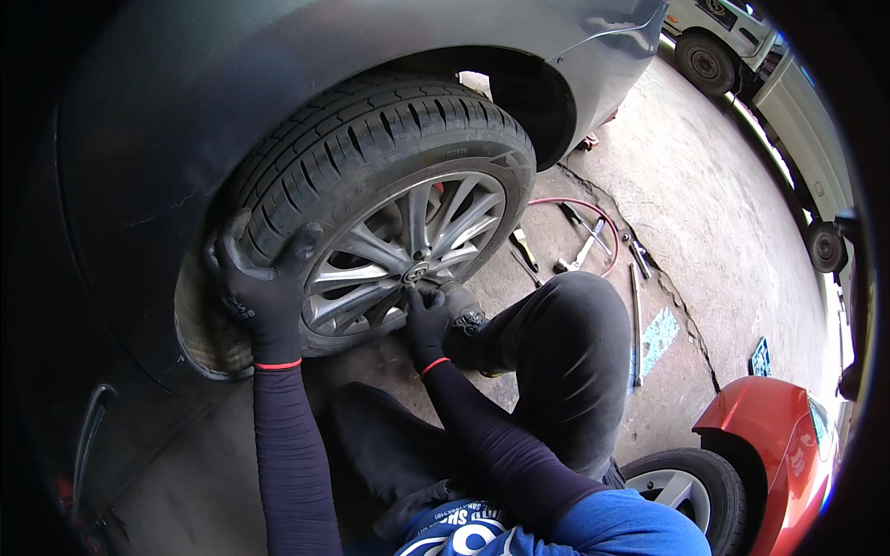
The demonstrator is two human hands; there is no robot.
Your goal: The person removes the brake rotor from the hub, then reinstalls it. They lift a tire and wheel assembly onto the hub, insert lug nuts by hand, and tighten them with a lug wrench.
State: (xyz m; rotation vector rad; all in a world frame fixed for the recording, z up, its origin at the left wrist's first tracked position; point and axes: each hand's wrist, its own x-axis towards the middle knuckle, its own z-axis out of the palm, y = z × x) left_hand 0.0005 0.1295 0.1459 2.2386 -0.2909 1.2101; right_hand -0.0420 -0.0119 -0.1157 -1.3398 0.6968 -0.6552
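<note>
A car wheel with a silver multi-spoke alloy rim [416, 215] and a black tire [324, 190] sits in the wheel arch of a dark grey car [222, 83]. My left hand [264, 292], in a black glove, grips the tire's left side, with the thumb on the sidewall and the fingers over the tread. Just below the centre cap [416, 271], my gloved right hand [427, 322] has its fingers pinched together at the hub. Whatever small thing they hold there, if anything, is hidden. My shoe [461, 306] is beside the rim's lower right edge.
Right of my knee, a hammer [580, 250], a long metal bar [637, 324] and other hand tools lie on the concrete floor, near a red hose [556, 200]. A red car part [769, 445] and another wheel [691, 491] are at lower right. White vehicles [807, 139] stand beyond.
</note>
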